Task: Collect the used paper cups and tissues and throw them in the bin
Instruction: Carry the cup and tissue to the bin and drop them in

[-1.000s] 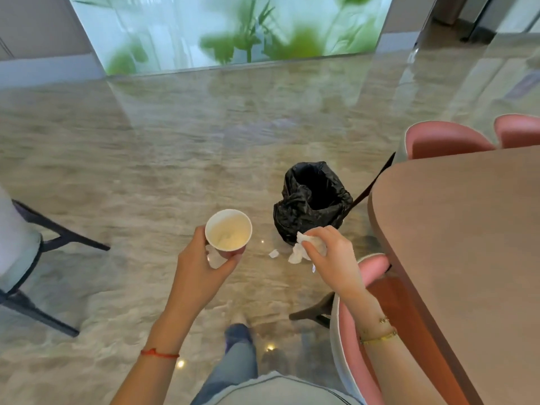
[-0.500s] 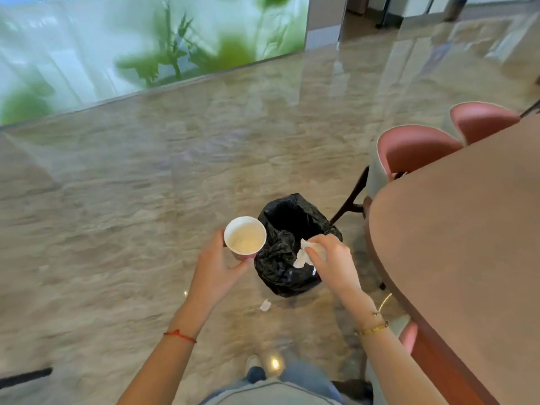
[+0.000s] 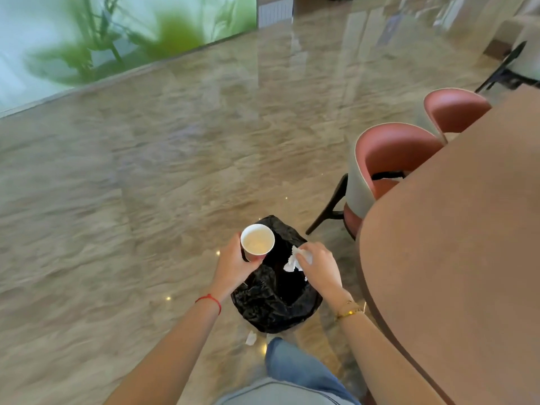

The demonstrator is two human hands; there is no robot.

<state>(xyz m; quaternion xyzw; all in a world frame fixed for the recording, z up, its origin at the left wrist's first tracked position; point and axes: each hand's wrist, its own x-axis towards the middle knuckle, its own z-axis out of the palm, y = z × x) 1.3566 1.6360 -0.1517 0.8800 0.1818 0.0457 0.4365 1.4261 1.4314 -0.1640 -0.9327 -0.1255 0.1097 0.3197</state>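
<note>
A bin lined with a black bag (image 3: 274, 302) stands on the floor just in front of my legs. My left hand (image 3: 233, 263) grips a white paper cup (image 3: 257, 242) upright over the bin's left rim; the cup's inside looks stained. My right hand (image 3: 320, 268) holds crumpled white tissues (image 3: 293, 260) right above the bin's open mouth. A small white scrap of tissue (image 3: 250, 338) lies on the floor at the near side of the bin.
A brown table (image 3: 455, 258) with a rounded corner fills the right side, close to my right arm. Two pink chairs (image 3: 391, 159) are tucked under its far edge. The polished stone floor (image 3: 146, 185) stretches left and ahead to a green glass wall.
I have come closer to the bin. Both hands, still holding the cup and the tissues, have gone from in front of the bin to directly over its opening.
</note>
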